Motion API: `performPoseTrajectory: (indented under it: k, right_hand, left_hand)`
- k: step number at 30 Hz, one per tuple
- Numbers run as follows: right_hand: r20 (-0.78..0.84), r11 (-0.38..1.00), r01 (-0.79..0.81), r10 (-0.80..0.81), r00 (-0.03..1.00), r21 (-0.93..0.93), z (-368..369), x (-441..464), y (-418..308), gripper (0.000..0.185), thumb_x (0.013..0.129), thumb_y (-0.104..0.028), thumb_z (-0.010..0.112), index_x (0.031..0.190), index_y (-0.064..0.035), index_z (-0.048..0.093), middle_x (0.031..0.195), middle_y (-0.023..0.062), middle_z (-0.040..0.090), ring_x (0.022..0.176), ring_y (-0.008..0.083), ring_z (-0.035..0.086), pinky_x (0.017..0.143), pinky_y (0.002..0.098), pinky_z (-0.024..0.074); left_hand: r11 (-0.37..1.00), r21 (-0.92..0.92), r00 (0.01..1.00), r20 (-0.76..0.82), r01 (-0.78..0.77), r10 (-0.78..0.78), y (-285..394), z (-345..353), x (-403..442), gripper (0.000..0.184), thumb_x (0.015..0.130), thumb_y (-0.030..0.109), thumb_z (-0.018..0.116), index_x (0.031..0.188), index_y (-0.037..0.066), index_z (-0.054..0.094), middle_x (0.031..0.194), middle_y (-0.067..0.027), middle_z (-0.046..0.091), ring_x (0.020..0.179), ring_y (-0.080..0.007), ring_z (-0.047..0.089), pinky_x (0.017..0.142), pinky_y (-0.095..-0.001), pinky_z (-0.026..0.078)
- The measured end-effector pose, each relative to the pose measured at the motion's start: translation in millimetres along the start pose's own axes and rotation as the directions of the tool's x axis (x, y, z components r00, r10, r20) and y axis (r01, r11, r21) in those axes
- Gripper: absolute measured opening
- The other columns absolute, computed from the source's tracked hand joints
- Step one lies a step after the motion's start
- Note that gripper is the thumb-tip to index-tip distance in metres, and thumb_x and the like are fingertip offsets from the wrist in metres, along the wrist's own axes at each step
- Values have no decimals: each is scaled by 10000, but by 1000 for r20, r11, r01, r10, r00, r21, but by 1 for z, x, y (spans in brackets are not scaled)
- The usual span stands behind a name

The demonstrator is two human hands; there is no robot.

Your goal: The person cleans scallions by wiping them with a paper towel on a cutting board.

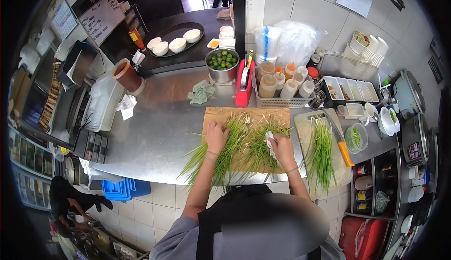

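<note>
Two loose piles of spring onions lie on a sheet of brown paper (244, 165), white root ends toward the far side. On the left pile of spring onions (212, 159), my left hand (217, 137) rests with its fingers curled around some stalks near the upper left. My right hand (283, 149) is closed on a crumpled white tissue (270, 142) beside the right pile of spring onions (256, 147). To the right, a third bunch of spring onions (322, 152) lies on a cutting board (307, 119), next to a knife with an orange handle (346, 153).
Behind the paper stand a red tape dispenser (243, 87), a basket of sauce bottles (284, 102) and a pot of green limes (222, 74). A green cloth (201, 92) lies on the steel counter (155, 137). A tub of chopped greens (356, 138) sits right of the board.
</note>
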State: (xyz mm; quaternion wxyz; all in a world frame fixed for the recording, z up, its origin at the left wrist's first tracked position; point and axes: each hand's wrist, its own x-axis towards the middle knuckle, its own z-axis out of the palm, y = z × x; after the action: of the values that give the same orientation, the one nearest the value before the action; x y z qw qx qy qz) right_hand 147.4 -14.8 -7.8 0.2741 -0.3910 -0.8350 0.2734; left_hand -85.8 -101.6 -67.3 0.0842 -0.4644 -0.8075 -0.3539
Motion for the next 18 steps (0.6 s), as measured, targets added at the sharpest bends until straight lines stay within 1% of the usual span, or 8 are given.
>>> performPoseTrajectory:
  k: [2,5,7,8,10,14,16,18]
  right_hand:
    - [2,999,17,-17,1000,43,2,-4,5,172,749,-103,618,702,38,531,624,202,523,588,364,523,518,385,394]
    - [0,997,5,-5,1000,73,0,-10,7,192,753,-107,617,687,46,521,591,190,502,534,337,500,492,362,379]
    - [-15,997,-10,11,1000,72,-4,-13,6,209,757,-112,618,676,51,514,554,172,472,488,289,485,474,339,364]
    - [-1,993,-52,52,999,107,-8,-14,3,219,762,-139,615,684,45,523,569,174,484,501,298,491,478,347,363]
    - [36,975,-138,134,990,175,-18,-16,-5,246,773,-192,609,700,33,540,600,179,509,527,316,502,488,362,362]
    - [58,896,-224,219,974,384,-1,-17,19,237,779,-198,624,710,24,574,529,73,476,484,133,438,460,281,327]
    - [54,816,-234,242,969,528,15,-15,28,233,784,-201,630,719,19,592,524,19,475,505,62,404,456,245,313]
    - [87,730,-249,253,964,636,24,-13,20,226,786,-203,634,740,17,608,549,-6,501,518,44,408,456,234,318]
  left_hand:
    - [999,46,995,103,-10,5,-6,3,2,137,718,175,642,692,46,604,711,-113,523,727,-287,502,673,-390,416]
    - [998,45,985,161,47,-53,-14,1,8,89,702,151,623,693,63,620,742,-110,589,748,-294,555,674,-391,458]
    - [977,-62,959,214,204,-186,-11,-17,12,107,705,157,620,696,50,626,709,-105,615,698,-288,587,645,-382,475]
    - [953,-112,937,246,280,-247,-7,-28,15,117,706,160,618,697,44,629,692,-103,628,672,-285,602,631,-378,483]
    - [962,-131,948,248,238,-201,-1,-48,18,107,709,131,626,724,25,633,655,-100,634,619,-228,624,598,-308,492]
    - [908,-327,936,316,263,-158,12,-62,17,94,735,78,609,729,-16,609,656,-94,642,609,-146,631,565,-238,490]
    - [789,-481,892,413,383,-181,29,-68,15,79,757,53,582,749,-25,589,681,-94,641,616,-134,627,549,-220,486]
    - [666,-575,849,497,476,-178,38,-65,12,65,775,37,560,773,-27,573,700,-93,637,615,-129,622,537,-206,483]
